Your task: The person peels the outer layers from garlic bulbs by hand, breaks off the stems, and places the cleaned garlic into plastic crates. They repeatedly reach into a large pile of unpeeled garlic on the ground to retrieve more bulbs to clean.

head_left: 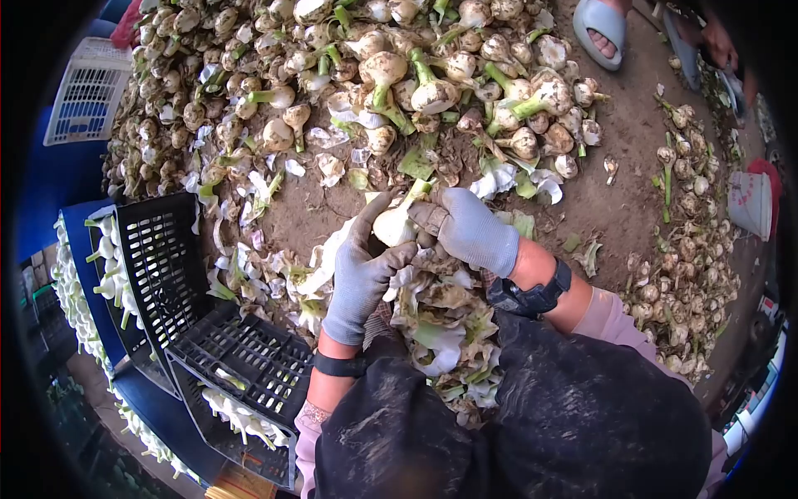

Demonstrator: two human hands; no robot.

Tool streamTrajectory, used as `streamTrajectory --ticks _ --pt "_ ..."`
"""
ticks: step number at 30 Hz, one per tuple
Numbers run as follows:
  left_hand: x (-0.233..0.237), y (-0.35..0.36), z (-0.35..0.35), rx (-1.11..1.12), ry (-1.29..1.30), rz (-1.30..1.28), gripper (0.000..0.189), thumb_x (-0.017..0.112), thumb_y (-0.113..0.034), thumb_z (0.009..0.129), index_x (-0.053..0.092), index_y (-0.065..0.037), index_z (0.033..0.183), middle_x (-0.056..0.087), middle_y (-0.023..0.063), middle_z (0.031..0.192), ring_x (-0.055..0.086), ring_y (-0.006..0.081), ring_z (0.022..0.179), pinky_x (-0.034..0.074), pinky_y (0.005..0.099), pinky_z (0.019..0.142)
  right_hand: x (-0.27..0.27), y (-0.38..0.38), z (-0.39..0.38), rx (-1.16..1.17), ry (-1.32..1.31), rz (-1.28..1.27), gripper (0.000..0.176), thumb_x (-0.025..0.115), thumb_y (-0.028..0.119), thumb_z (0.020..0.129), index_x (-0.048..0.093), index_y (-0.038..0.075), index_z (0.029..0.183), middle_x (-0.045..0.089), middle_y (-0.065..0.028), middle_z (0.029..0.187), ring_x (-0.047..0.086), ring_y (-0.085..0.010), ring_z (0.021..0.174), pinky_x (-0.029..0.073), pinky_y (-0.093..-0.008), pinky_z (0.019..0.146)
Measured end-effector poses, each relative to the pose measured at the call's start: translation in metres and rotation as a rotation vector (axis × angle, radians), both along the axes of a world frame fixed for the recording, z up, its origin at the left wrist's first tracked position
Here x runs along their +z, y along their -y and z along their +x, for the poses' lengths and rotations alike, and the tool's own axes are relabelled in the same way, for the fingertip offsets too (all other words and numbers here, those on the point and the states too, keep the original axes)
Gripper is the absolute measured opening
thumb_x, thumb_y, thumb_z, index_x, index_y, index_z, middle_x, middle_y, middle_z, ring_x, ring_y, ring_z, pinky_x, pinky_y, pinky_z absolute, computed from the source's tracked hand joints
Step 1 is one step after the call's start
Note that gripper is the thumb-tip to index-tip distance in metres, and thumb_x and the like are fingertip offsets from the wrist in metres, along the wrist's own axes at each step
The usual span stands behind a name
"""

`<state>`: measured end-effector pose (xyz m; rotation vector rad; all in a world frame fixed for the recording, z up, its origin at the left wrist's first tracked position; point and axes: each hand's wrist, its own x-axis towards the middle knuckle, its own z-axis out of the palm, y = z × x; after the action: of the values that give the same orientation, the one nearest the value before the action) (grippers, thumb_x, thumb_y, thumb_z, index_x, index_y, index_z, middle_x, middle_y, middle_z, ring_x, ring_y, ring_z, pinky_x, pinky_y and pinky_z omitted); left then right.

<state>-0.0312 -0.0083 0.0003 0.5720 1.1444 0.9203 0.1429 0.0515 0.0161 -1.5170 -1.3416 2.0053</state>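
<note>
Both my hands wear grey gloves and meet at a garlic bulb (pixel 394 226) in the middle of the view. My left hand (pixel 359 270) wraps its fingers round the white bulb from the left. On the other side, my right hand (pixel 475 229) has its fingers pressed together at the base of the green stem, which points up and to the right. Peeled skins and leaves (pixel 432 320) lie in a heap below, between my knees. Beyond my hands is a big pile of unpeeled bulbs (pixel 382 71) with soil on them.
Black crates (pixel 158 258) at the left stand beside white peeled garlic (pixel 108 249). A white basket (pixel 87 91) is at the upper left. Another person's sandalled foot (pixel 600 37) shows at the upper right, above more bulbs (pixel 686 283) and a white bucket (pixel 750 204).
</note>
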Motion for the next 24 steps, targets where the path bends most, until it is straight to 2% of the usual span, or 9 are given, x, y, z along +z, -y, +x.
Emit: streamTrajectory --ticks 5,7,10,13,15,17,21,22,24 --pt "0.002 0.003 -0.001 0.017 0.059 0.026 0.070 0.073 -0.008 0.080 0.038 -0.003 0.140 0.060 0.0071 0.110 0.059 0.0105 0.083 0.050 0.0237 0.072 -0.015 0.008 0.001 0.017 0.079 0.056 0.028 0.057 0.023 0.092 0.063 -0.004 0.090 0.066 -0.0118 0.069 0.064 -0.0212 0.061 0.049 -0.0327 0.058" --pt "0.002 0.006 -0.003 -0.008 0.061 0.062 0.065 0.070 -0.018 0.085 0.038 -0.005 0.140 0.062 0.0070 0.103 0.059 0.0102 0.074 0.049 0.0221 0.063 -0.026 0.009 0.003 0.081 0.128 0.389 0.025 0.056 0.020 0.094 0.060 -0.004 0.094 0.061 -0.0017 0.067 0.057 -0.0136 0.056 0.047 -0.0298 0.052" --pt "0.001 0.004 0.000 0.065 0.224 -0.047 0.072 0.039 -0.063 0.092 0.034 -0.012 0.142 0.063 0.0092 0.098 0.054 0.0118 0.058 0.039 0.0211 0.045 -0.015 0.015 0.004 0.253 0.534 0.893 0.025 0.059 0.017 0.092 0.060 -0.005 0.103 0.067 -0.0067 0.081 0.063 -0.0168 0.073 0.051 -0.0327 0.063" --pt "0.001 0.001 0.000 0.124 0.355 -0.086 0.074 0.043 -0.063 0.091 0.032 -0.012 0.143 0.063 0.0086 0.101 0.056 0.0119 0.060 0.042 0.0225 0.045 -0.018 0.018 0.000 -0.015 0.287 0.883 0.034 0.067 0.028 0.085 0.063 -0.002 0.100 0.065 -0.0230 0.089 0.065 -0.0347 0.084 0.051 -0.0385 0.072" --pt "0.008 0.004 0.008 0.222 0.312 -0.137 0.074 0.046 -0.060 0.091 0.031 -0.010 0.144 0.062 0.0077 0.101 0.059 0.0121 0.063 0.044 0.0222 0.046 -0.040 0.020 -0.003 -0.137 -0.015 0.524 0.031 0.068 0.021 0.084 0.063 -0.003 0.104 0.067 -0.0200 0.093 0.066 -0.0268 0.087 0.051 -0.0343 0.076" --pt "0.001 0.006 0.004 -0.070 -0.169 0.068 0.077 0.045 -0.064 0.090 0.033 -0.008 0.142 0.063 0.0081 0.093 0.063 0.0173 0.060 0.047 0.0243 0.044 -0.031 0.014 -0.002 -0.081 -0.326 0.030 0.027 0.066 0.013 0.085 0.063 -0.003 0.107 0.069 -0.0144 0.093 0.065 -0.0177 0.086 0.050 -0.0309 0.077" --pt "-0.003 0.010 -0.017 -0.157 -0.011 -0.188 0.060 0.057 -0.041 0.093 0.040 -0.003 0.136 0.065 0.0096 0.092 0.063 0.0184 0.057 0.053 0.0280 0.050 -0.046 0.020 -0.001 -0.032 -0.077 0.124 0.026 0.063 0.010 0.087 0.063 -0.002 0.110 0.069 -0.0122 0.094 0.062 -0.0161 0.086 0.049 -0.0285 0.078" --pt "-0.060 0.027 -0.033 -0.145 -0.239 -0.001 0.049 0.057 -0.033 0.095 0.047 -0.001 0.130 0.065 0.0105 0.094 0.065 0.0163 0.066 0.054 0.0277 0.059 -0.045 0.022 0.002 -0.021 -0.049 0.064 0.027 0.061 0.009 0.087 0.063 0.000 0.113 0.069 -0.0132 0.092 0.063 -0.0191 0.085 0.050 -0.0308 0.079" --pt "-0.037 0.004 -0.025 -0.042 -0.475 0.034 0.046 0.055 -0.033 0.096 0.050 0.000 0.128 0.065 0.0106 0.095 0.065 0.0151 0.073 0.053 0.0269 0.063 -0.037 0.035 0.007 0.086 -0.102 0.106 0.031 0.061 0.009 0.086 0.061 0.000 0.115 0.069 -0.0133 0.092 0.064 -0.0217 0.083 0.050 -0.0325 0.079"
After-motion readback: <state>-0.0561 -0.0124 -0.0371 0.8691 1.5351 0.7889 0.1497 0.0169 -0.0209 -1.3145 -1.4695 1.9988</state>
